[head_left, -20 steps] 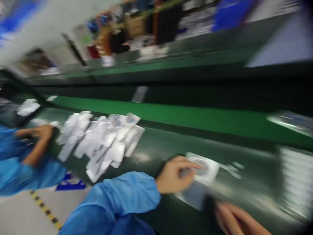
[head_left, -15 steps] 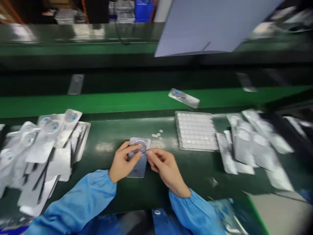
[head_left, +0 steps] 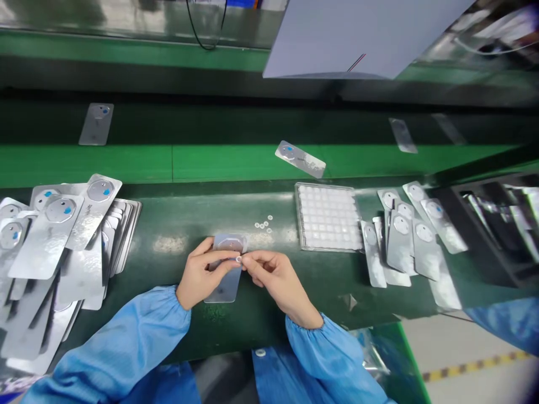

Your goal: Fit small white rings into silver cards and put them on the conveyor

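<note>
Meanwhile, at a green bench point(head_left: 252, 314), a person in blue sleeves is pinching a small clear disc point(head_left: 238, 259) between the fingers point(head_left: 251, 259) of the right hand point(head_left: 273, 280), holding it at the round recess of a silver card point(head_left: 226, 268). The left hand point(head_left: 200, 275) is gripping that card by its edge, thumb lying across its face. Just beyond the fingers, a few loose discs point(head_left: 263, 223) are lying beside a clear tray point(head_left: 328, 216). Well left of the fingers a large heap of cards point(head_left: 63, 247) is sitting; to the right, a smaller fanned group point(head_left: 404, 235) is resting. Judging by the piles, the work seems partway through, with this card's disc not yet seated.
</note>
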